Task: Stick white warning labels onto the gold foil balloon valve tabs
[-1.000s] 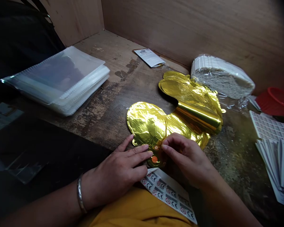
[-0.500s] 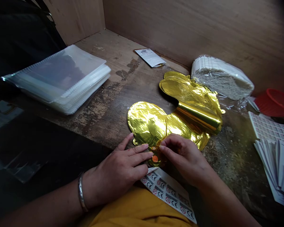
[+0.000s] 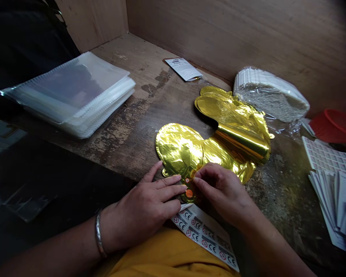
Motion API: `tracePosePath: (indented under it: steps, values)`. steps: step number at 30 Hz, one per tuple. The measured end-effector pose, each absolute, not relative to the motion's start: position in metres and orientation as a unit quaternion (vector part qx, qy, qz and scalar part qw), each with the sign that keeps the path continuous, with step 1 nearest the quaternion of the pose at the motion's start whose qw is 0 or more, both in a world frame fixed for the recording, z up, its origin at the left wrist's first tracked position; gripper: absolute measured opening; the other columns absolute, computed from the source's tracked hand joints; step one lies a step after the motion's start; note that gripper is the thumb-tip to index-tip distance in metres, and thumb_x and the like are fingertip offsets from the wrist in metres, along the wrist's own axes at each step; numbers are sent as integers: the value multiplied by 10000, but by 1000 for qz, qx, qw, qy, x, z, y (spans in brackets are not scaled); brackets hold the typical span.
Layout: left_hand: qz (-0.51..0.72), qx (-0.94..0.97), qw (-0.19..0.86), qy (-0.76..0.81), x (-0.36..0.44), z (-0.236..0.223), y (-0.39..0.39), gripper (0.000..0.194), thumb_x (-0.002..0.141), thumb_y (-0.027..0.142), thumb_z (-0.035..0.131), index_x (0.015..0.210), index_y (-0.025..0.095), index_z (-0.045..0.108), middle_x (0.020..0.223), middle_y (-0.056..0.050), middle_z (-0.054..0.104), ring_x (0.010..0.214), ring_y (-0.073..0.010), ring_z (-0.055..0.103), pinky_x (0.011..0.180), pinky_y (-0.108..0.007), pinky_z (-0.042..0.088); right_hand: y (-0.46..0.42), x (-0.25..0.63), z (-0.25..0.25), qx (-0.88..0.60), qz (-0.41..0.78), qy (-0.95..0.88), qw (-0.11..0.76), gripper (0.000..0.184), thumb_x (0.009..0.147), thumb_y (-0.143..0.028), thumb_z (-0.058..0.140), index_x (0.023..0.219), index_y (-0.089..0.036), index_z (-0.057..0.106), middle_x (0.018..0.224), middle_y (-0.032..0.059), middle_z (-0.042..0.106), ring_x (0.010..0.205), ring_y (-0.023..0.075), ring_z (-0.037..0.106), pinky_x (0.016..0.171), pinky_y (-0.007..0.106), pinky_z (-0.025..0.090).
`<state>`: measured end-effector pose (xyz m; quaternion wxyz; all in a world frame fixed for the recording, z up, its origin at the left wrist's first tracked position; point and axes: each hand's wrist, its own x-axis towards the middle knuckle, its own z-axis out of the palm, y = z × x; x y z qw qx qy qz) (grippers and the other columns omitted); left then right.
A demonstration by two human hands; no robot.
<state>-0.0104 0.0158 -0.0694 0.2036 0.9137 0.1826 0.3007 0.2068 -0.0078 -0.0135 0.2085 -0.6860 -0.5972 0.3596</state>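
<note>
Both hands at lower edge of gold foil (image 3: pixel 180 146), centre of frame

Foil: shiny, crinkled, spans centre to right of centre on the worn wooden tabletop (image 3: pixel 150 111). Rounded end at centre, rolled fold right of centre, flat layers stacked above it. Narrow tab at its near end has an orange dot (image 3: pixel 189 193), with a small round red-and-white mark (image 3: pixel 187 180) just above.

Left hand (image 3: pixel 154 204): lower centre, palm down, fingers spread, not gripping. Fingertips rest at the tab, one right beside the orange dot. Metal bracelet (image 3: pixel 99 236) on that wrist.

Right hand (image 3: pixel 225 192): just right of the tab, thumb and forefinger brought together in a pinch at the foil. Can't tell what's between the tips, too small.

CE label sheet (image 3: pixel 206 236): bottom centre, on the yellow cloth (image 3: pixel 161 259), top corner next to left thumb.

Around:
- stack of clear bags (image 3: pixel 75 92), upper left
- printed card (image 3: pixel 183 69), top centre
- wrapped white bundle (image 3: pixel 271 94), upper right, just beside the foil
- red basket (image 3: pixel 334 125), right edge
- printed sheet (image 3: pixel 330 154) below it, white slips (image 3: pixel 337 204) fanned out below that
</note>
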Motion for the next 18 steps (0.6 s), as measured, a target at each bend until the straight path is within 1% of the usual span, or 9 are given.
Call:
tracePosePath:
  steps: [4, 6, 9, 12, 14, 16, 18]
  values:
    - [299, 914, 202, 187, -10, -68, 16, 94, 916, 185, 579, 852, 205, 644, 1245, 17, 665, 1275, -225, 527, 1199, -549, 54, -7, 205, -13, -694, 332, -611, 188, 176, 859, -296, 574, 719, -197, 611, 728, 23, 616, 714, 174, 586, 613, 284, 445]
    - [300, 914, 199, 187, -10, -66, 17, 88, 914, 187, 584, 854, 210, 644, 1257, 16, 657, 1274, -211, 525, 1201, -528, 72, -6, 205, -13, -696, 324, -616, 178, 172, 852, -279, 575, 703, -198, 607, 726, 22, 608, 728, 180, 584, 625, 291, 437]
    - [289, 920, 194, 181, -9, -61, 19, 92, 906, 176, 588, 842, 217, 639, 1350, 2, 593, 1276, -179, 511, 1198, -472, 101, -5, 204, -12, -693, 310, -628, 170, 170, 846, -253, 580, 686, -200, 597, 715, 12, 597, 724, 175, 572, 640, 295, 425]
    - [275, 927, 180, 179, -6, -60, 20, 98, 907, 201, 594, 818, 221, 630, 1385, -18, 563, 1260, -180, 512, 1188, -473, 107, -7, 201, -12, -689, 278, -651, 157, 192, 855, -244, 584, 669, -201, 571, 717, 5, 586, 723, 169, 551, 653, 299, 411]
    - [273, 931, 164, 179, -5, -61, 20, 93, 902, 222, 606, 813, 224, 632, 1353, -24, 589, 1246, -193, 517, 1183, -495, 102, -9, 199, -14, -697, 232, -662, 148, 175, 865, -263, 589, 703, -202, 559, 742, 7, 579, 733, 175, 536, 664, 308, 405]
    - [276, 933, 152, 174, -3, -62, 21, 96, 904, 229, 605, 812, 227, 634, 1335, -23, 602, 1242, -196, 517, 1181, -506, 91, -10, 198, -18, -719, 171, -657, 149, 154, 850, -328, 633, 802, -202, 557, 805, 19, 583, 759, 190, 533, 679, 321, 409]
    - [277, 934, 146, 169, -3, -61, 22, 109, 913, 224, 590, 814, 226, 635, 1330, -22, 603, 1243, -193, 513, 1181, -508, 78, -9, 202, -23, -747, 116, -636, 153, 259, 817, -414, 677, 873, -202, 540, 844, 30, 585, 771, 204, 539, 678, 331, 418]
